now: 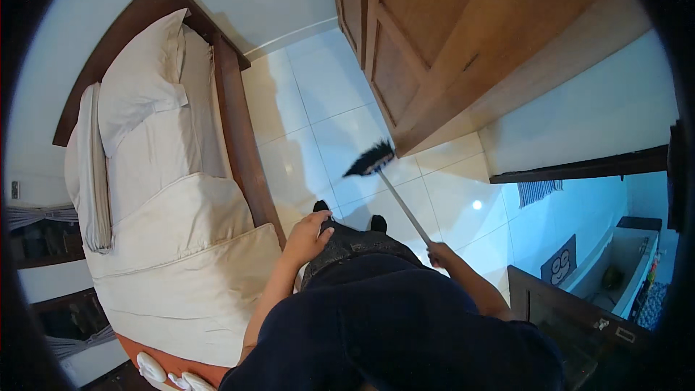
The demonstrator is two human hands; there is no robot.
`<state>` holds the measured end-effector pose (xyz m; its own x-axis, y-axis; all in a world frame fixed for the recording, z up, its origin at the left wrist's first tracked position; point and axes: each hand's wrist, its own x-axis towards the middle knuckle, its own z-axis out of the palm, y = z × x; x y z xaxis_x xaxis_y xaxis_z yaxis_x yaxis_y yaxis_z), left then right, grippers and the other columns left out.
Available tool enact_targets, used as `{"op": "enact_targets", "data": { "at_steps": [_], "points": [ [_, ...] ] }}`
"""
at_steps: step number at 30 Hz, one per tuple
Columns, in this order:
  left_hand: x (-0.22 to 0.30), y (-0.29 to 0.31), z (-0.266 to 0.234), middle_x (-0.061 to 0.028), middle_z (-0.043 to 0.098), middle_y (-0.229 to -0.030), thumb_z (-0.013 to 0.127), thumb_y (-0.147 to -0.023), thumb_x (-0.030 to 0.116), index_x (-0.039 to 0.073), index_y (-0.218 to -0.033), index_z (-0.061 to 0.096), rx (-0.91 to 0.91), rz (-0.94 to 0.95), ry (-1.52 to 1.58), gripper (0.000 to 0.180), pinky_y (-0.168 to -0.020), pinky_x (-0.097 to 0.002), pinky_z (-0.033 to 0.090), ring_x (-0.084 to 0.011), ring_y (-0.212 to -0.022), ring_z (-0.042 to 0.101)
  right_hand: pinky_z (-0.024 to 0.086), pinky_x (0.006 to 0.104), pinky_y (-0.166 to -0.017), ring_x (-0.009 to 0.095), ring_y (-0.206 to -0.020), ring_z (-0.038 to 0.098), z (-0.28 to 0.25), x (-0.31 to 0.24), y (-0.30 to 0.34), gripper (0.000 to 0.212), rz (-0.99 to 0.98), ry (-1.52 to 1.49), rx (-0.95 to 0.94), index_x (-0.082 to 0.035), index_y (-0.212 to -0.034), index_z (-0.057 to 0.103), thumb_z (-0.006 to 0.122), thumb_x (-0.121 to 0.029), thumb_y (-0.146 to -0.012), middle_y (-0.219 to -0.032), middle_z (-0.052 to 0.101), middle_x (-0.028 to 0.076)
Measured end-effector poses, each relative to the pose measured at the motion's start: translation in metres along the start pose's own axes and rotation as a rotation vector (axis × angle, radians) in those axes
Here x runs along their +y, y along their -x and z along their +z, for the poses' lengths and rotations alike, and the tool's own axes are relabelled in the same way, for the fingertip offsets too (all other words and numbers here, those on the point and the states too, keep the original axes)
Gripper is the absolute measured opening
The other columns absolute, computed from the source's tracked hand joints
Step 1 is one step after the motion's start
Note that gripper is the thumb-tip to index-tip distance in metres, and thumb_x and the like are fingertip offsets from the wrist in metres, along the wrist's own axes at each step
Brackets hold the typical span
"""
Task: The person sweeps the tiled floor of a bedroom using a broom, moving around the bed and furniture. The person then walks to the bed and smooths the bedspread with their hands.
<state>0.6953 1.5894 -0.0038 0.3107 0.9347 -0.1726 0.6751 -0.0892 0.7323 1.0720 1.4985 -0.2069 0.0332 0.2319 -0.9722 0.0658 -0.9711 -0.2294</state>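
Observation:
My right hand (440,254) is closed around the pale handle of a broom (404,204). The broom slants away from me to the left, and its black bristles (369,159) rest on the tiled floor near the corner of the wooden wardrobe. Beside my left thigh, my left hand (307,237) holds nothing, its fingers loosely stretched out and partly apart. Both of my feet, in dark coverings, show just ahead of my dark trousers (347,246).
On my left stands a bed (239,101) with cream bedding and pillows. A tall wooden wardrobe (434,43) rises ahead right. Pale floor tiles (340,127) run between them. To the right, a doorway shows a grey mat (559,261); a dark wooden door (557,311) stands close by.

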Motion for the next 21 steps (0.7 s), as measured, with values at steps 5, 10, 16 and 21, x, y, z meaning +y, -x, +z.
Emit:
{"op": "enact_targets", "data": {
  "at_steps": [5, 10, 16, 21],
  "points": [
    [0.035, 0.005, 0.034, -0.0186, 0.053, -0.094, 0.053, -0.074, 0.013, 0.001, -0.103, 0.047, 0.008, -0.001, 0.015, 0.032, -0.075, -0.0374, 0.041, -0.0324, -0.088, 0.052, 0.018, 0.0226, -0.028, 0.010, -0.031, 0.028, -0.055, -0.006, 0.061, 0.019, 0.090, -0.297, -0.335, -0.009, -0.068, 0.043, 0.044, -0.021, -0.083, -0.044, 0.032, 0.000],
    [0.050, 0.031, 0.052, -0.0182, 0.053, -0.094, 0.052, -0.075, 0.014, 0.002, -0.103, 0.047, 0.053, -0.017, -0.009, 0.032, -0.076, -0.0373, 0.041, -0.0320, -0.089, 0.051, 0.018, 0.0220, -0.029, 0.009, -0.032, 0.027, -0.044, -0.049, 0.077, 0.024, -0.102, -0.336, -0.432, -0.011, -0.064, 0.040, 0.048, -0.026, -0.082, -0.045, 0.032, -0.003],
    [0.062, 0.065, 0.060, -0.0181, 0.054, -0.093, 0.053, -0.075, 0.014, 0.002, -0.102, 0.047, 0.081, -0.104, -0.043, 0.030, -0.075, -0.0373, 0.041, -0.0322, -0.088, 0.051, 0.017, 0.0200, -0.030, 0.008, -0.032, 0.026, 0.017, -0.109, -0.002, 0.029, -0.175, -0.383, -0.481, -0.012, -0.063, 0.038, 0.040, -0.033, -0.084, -0.045, 0.031, -0.004],
    [0.072, 0.093, 0.068, -0.0181, 0.054, -0.093, 0.054, -0.074, 0.014, 0.002, -0.101, 0.047, 0.147, -0.118, -0.068, 0.030, -0.074, -0.0371, 0.041, -0.0321, -0.087, 0.052, 0.017, 0.0214, -0.029, 0.007, -0.031, 0.025, 0.031, -0.105, -0.030, 0.022, -0.035, -0.359, -0.332, -0.011, -0.066, 0.039, 0.040, -0.028, -0.080, -0.044, 0.030, -0.004]
  ]
}}
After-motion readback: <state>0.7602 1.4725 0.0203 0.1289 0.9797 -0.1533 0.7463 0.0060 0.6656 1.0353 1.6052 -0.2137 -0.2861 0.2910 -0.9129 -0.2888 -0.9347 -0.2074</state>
